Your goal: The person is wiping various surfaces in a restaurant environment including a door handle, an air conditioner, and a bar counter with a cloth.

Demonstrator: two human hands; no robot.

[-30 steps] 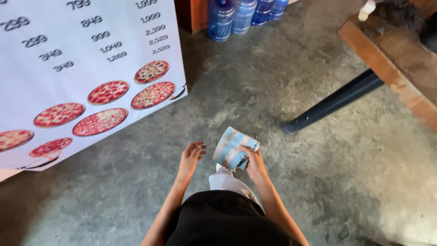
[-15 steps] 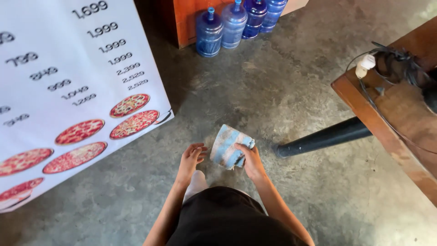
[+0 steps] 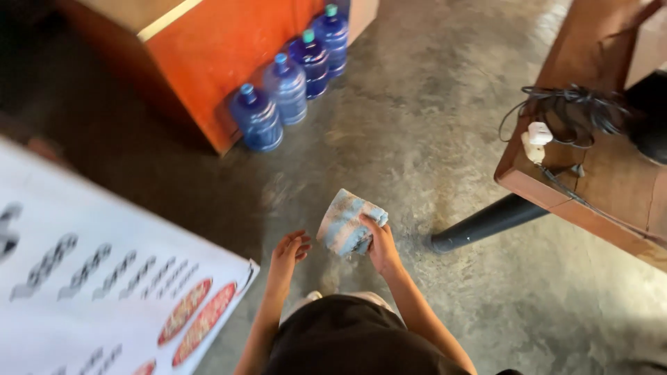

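The right hand (image 3: 382, 246) has its fingers (image 3: 367, 223) closed on a soft, light blue cloth (image 3: 347, 223), best gripped at its bunched lower edge, while the left hand (image 3: 288, 251), just beside it, is open and holds nothing.

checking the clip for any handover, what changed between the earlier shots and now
The view swung toward the blue water bottles and the wooden table, so the pizza menu banner slid to the lower left. No handover: the right hand keeps its grip on the folded blue and white cloth, and the left hand stays open beside it, empty.
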